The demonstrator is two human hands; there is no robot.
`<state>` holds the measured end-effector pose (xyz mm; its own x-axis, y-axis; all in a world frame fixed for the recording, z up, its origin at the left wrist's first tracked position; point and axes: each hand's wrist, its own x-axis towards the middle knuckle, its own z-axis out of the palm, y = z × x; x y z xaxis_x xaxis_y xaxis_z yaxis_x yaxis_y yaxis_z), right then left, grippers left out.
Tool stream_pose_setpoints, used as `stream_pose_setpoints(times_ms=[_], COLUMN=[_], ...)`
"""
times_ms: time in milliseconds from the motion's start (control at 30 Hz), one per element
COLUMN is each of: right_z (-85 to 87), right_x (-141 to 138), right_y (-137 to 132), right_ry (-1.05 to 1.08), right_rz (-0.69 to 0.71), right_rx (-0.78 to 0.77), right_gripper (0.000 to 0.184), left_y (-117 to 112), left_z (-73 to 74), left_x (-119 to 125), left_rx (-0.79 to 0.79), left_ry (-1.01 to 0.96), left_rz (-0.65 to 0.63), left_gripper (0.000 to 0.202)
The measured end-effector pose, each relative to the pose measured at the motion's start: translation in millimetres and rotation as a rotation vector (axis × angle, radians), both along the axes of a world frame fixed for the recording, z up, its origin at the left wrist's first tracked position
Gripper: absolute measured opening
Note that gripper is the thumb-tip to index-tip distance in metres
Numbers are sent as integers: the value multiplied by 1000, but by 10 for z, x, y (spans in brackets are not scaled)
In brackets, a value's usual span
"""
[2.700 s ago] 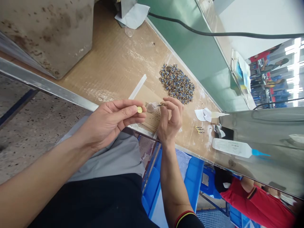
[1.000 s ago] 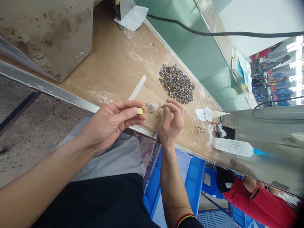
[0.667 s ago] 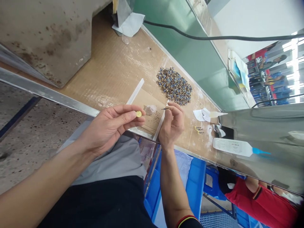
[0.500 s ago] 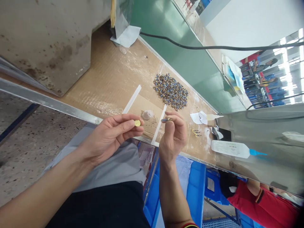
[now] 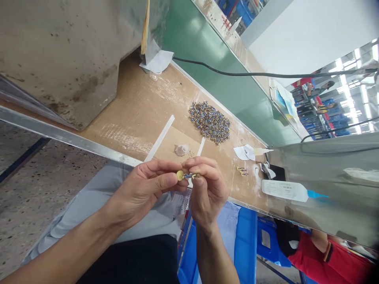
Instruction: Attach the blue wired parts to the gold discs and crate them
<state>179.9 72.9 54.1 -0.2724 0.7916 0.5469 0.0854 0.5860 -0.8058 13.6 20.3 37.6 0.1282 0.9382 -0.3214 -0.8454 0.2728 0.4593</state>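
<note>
My left hand pinches a small round yellow disc between thumb and fingers. My right hand pinches a small blue-and-gold metal piece, whose end meets the disc's edge; whether the two are joined I cannot tell. Both hands are held over the front edge of the cardboard-topped bench. Just beyond them stands a small clear cup with tiny bits scattered beside it. A heap of small blue-and-gold pieces lies farther back. To the right, several yellow-and-blue pieces lie together.
A white bottle with a blue tip lies at the right, below a smaller nozzle bottle on white paper. A large stained metal housing fills the left. A black cable crosses behind. Another person's red sleeve shows at lower right.
My right hand has moved left to my left hand, bringing the blue-and-gold piece against the yellow disc. The camera view has shifted slightly.
</note>
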Motion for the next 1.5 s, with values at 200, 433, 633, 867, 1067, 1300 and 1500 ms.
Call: stream_pose_setpoints(times_ms=[200, 433, 633, 867, 1067, 1300, 1500], right_z=[25, 47, 63, 57, 64, 65, 86], right_x=[9, 3, 10, 45, 53, 56, 51], right_y=[-4, -5, 1, -1, -15, -22, -16], right_ry=[-8, -33, -40, -32, -31, -50, -78], right_rz=[15, -12, -1, 22, 40, 25, 13], right_rx=[15, 36, 43, 33, 22, 38, 72], right_gripper=[12, 11, 11, 11, 11, 11, 13], left_y=[-22, -42, -55, -49, -57, -66, -76], left_z=[44, 52, 78, 101, 139, 148, 145], left_x=[6, 4, -2, 6, 5, 14, 20], left_rx=[0, 1, 19, 15, 10, 25, 34], left_ry=[35, 44, 17, 2, 4, -1, -16], left_rz=[5, 3, 14, 11, 13, 22, 24], left_gripper=[27, 28, 25, 27, 30, 27, 23])
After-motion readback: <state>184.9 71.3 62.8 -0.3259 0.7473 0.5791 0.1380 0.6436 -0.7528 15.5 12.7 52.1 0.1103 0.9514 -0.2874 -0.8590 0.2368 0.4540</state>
